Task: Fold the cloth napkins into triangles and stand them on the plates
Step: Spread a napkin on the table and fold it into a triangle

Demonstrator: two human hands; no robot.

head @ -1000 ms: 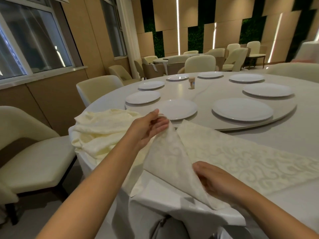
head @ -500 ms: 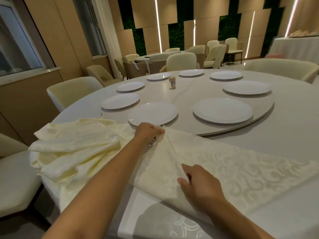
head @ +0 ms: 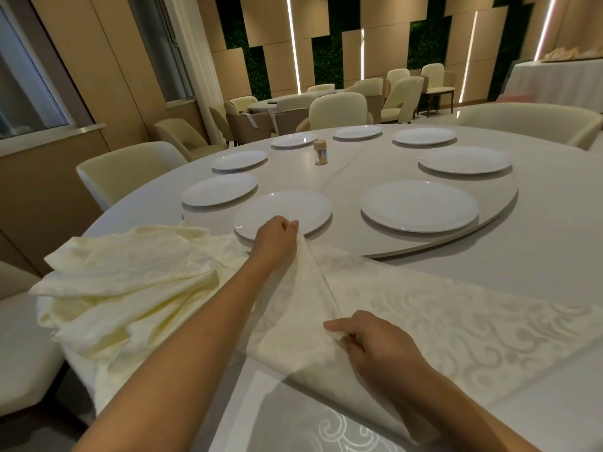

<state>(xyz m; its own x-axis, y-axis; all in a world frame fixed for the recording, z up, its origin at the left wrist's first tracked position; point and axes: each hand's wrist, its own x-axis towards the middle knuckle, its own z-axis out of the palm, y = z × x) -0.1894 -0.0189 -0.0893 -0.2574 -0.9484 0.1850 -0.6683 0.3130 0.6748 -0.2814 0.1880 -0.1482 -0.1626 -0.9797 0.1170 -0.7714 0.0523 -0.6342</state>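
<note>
A single head-worn wide-angle camera looks forward and down across the round worktop from its near edge. Both forearms enter from the bottom edge, close to the lens. Beyond the worktop, the view reaches the dining room's far panelled wall. Straight lines bow near the edges.

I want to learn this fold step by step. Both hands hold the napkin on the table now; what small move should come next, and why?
Probably press the folded flap flat and run the right hand along the crease. The left hand pinches the far corner of the napkin, near the closest plate, and the right grip holds the near edge, yet the flap is raised like a tent, so the triangle is not set.
</note>
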